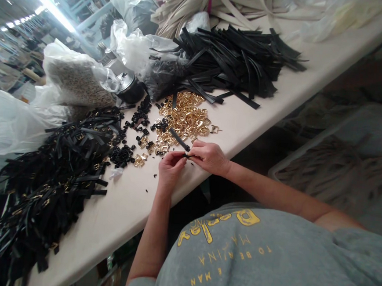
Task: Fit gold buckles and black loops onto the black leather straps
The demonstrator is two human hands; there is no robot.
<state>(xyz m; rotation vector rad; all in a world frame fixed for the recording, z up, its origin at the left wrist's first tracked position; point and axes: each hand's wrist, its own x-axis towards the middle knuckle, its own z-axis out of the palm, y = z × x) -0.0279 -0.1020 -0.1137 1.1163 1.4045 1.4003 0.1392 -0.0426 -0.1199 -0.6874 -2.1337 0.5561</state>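
Near the table edge my left hand [171, 167] and my right hand [210, 157] meet fingertip to fingertip, both closed in a pinch. A short black strap [179, 138] sticks out from between them, pointing away from me. Its near end, along with any small part on it, is mostly covered by my fingers. Just beyond the hands lies a heap of gold buckles [189, 116]. Small black loops [122, 156] are piled to the left of my left hand, and a few tiny dark bits are scattered on the tabletop.
Loose black straps [237, 58] form a stack at the back. Strap pieces with buckles [63, 168] are heaped along the left. Plastic bags [79, 74], a dark tin [129, 87] and beige straps [185, 8] line the far side of the table [123, 208].
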